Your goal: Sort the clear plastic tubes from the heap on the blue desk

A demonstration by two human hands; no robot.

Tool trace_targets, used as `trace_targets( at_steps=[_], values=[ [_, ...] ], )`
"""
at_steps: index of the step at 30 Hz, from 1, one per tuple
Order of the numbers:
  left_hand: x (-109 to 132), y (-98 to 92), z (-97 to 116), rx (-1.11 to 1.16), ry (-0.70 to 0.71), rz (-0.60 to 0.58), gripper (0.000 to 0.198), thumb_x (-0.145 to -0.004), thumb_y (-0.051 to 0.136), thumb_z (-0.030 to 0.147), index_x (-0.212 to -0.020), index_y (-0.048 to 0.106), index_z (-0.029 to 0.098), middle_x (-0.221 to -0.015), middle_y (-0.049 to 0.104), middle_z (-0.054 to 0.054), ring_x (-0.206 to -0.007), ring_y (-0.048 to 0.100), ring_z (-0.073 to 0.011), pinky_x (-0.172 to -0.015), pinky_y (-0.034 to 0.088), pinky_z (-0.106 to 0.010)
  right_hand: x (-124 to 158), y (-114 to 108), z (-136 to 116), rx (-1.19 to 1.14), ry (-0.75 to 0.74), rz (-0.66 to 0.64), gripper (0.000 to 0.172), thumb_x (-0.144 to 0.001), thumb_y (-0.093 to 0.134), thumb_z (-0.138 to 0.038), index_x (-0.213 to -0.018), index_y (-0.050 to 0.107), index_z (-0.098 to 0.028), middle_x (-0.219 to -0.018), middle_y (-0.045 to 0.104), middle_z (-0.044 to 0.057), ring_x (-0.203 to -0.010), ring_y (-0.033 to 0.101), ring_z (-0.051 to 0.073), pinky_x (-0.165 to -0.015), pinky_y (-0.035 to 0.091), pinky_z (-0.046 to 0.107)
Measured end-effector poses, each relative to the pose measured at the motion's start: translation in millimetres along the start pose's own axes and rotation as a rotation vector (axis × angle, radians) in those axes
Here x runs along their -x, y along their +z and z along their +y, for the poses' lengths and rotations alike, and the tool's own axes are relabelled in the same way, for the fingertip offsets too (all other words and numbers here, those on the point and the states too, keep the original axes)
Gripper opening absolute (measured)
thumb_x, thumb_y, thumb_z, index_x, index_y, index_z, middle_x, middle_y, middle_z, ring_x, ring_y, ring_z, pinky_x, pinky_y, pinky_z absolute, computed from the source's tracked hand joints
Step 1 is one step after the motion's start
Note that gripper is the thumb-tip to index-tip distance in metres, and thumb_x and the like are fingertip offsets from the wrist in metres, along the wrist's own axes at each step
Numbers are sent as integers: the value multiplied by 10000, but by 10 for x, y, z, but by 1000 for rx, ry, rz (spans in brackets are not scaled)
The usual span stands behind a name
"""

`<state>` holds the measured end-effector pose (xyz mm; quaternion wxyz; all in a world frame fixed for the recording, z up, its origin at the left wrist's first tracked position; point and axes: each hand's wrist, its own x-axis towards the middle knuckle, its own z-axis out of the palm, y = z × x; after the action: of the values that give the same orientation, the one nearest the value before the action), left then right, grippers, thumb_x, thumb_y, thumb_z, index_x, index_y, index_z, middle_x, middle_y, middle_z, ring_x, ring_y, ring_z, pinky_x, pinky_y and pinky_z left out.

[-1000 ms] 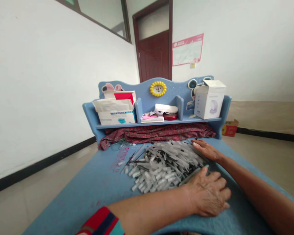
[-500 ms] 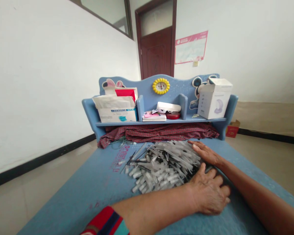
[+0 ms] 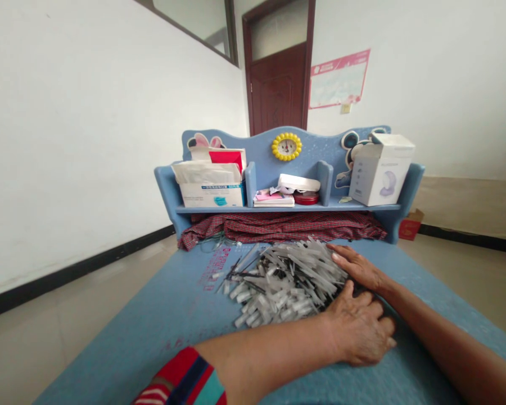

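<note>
A heap of pen parts (image 3: 287, 281) lies on the blue table (image 3: 122, 343), with frosted clear tubes, short pale caps and thin black sticks mixed together. My right hand (image 3: 356, 267) lies along the heap's right side, fingers stretched out and touching the tubes. Closer to me, my left hand (image 3: 360, 326) rests palm down at the heap's near right edge. Its fingers are bent and apart, and I see nothing held, though the palm is hidden. My left forearm crosses in front of the heap and hides part of its near edge.
Behind the heap, a bunched checked cloth (image 3: 278, 226) lies under a blue shelf (image 3: 337, 208). The shelf holds a mask box (image 3: 213, 192), a white carton (image 3: 382, 174), a red round tin (image 3: 306, 198) and papers. A yellow flower clock (image 3: 286, 147) is on the backboard.
The whole view has shifted slightly, so the shelf and heap appear farther right. Both hands stay at the heap's right side, with barely any movement against it.
</note>
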<state>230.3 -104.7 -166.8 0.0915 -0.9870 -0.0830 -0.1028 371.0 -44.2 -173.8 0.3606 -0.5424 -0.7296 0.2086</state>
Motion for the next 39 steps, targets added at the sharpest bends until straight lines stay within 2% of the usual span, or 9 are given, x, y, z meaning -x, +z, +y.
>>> trace_targets(
  at_steps=[6, 13, 20, 28, 39],
  values=[
    [75, -11, -23, 7, -18, 12, 308, -881, 370, 372, -990, 562, 157, -975, 591, -88, -997, 480, -263, -890, 300, -550, -10, 69, -74, 12, 9, 4, 582, -809, 423, -563, -1276, 488, -222, -1295, 486, 85, -1206, 415, 259, -1042, 262, 438],
    [154, -66, -63, 6, -20, -37, 309, -884, 359, 364, -981, 571, 162, -962, 605, -78, -1009, 481, -262, -875, 325, -532, -35, 144, -166, -2, 30, -2, 590, -800, 439, -559, -1287, 472, -227, -1297, 475, 81, -1206, 410, 255, -1037, 266, 425],
    [275, -120, -106, -42, -10, 4, 282, -882, 387, 356, -989, 566, 165, -997, 601, -66, -994, 482, -239, -898, 318, -493, -71, 220, -257, 13, 46, -5, 617, -786, 444, -581, -1289, 467, -224, -1291, 472, 85, -1187, 424, 253, -1020, 287, 417],
    [388, -133, -161, -36, -13, 30, 265, -883, 406, 354, -947, 575, 159, -948, 603, -53, -985, 482, -226, -893, 325, -473, -125, 305, -338, 41, 54, -13, 662, -782, 437, -598, -1299, 456, -185, -1292, 465, 106, -1200, 411, 247, -1032, 275, 395],
    [513, -258, -220, -95, -9, 23, 261, -881, 429, 351, -1020, 554, 169, -983, 613, -58, -1014, 472, -222, -920, 308, -451, -195, 395, -408, 47, 60, 23, 629, -773, 455, -595, -1285, 470, -230, -1298, 466, 85, -1181, 434, 258, -987, 325, 406]
  ],
)
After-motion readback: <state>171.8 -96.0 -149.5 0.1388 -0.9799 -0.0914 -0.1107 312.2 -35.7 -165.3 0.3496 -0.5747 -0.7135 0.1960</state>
